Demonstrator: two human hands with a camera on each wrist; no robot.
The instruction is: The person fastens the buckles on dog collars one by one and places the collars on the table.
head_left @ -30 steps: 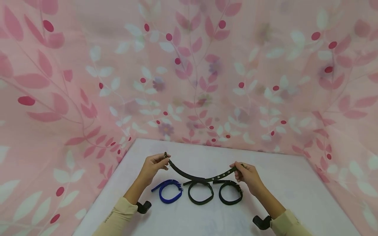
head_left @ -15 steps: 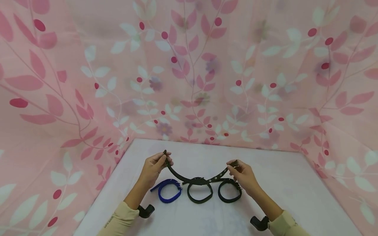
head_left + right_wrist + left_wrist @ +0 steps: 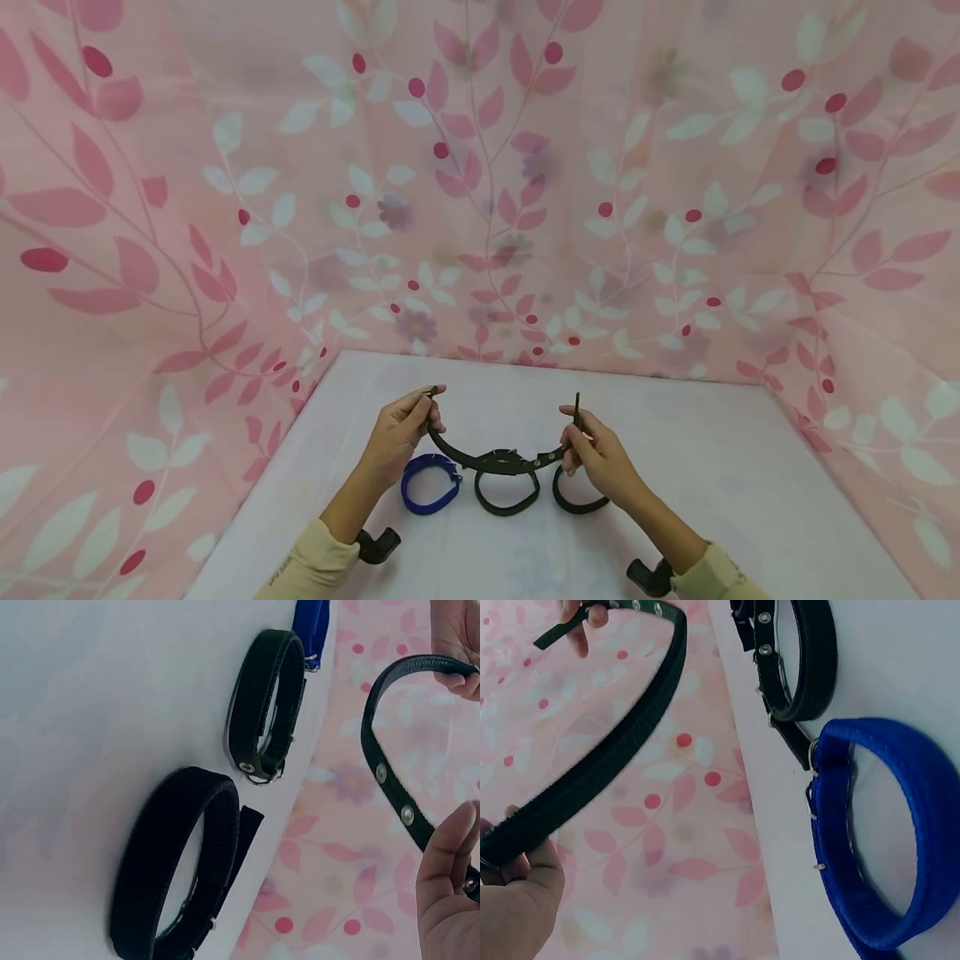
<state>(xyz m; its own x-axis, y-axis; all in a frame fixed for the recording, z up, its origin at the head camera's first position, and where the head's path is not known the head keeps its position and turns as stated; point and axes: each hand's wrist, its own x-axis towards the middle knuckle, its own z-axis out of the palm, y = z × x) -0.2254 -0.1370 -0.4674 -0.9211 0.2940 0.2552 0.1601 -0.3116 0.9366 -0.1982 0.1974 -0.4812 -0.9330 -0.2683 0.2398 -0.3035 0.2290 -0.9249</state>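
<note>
A dark green collar (image 3: 453,456) with metal eyelets hangs in a downward curve between my two hands, above the table. My left hand (image 3: 397,433) pinches its buckle end, which the fingers mostly hide. Near the eyelet end, my right hand (image 3: 603,462) grips the strap between thumb and fingers, and the tip sticks up past them. Beneath lie three buckled collars in a row: a blue collar (image 3: 934,840) at left, a dark green collar (image 3: 251,697) in the middle, and a black collar (image 3: 154,847) at right, partly behind my right hand in the head view.
The collars lie on a white-covered table (image 3: 465,558). Pink leaf-patterned cloth (image 3: 495,208) stands behind it and along both sides. A black wrist device (image 3: 379,546) sits by the left cuff, and another black device (image 3: 649,577) by the right cuff.
My hands have come closer together, the right moving leftward the most. The held collar sags in a narrower curve, and its eyelet end has turned upright. The collars on the table stay put.
</note>
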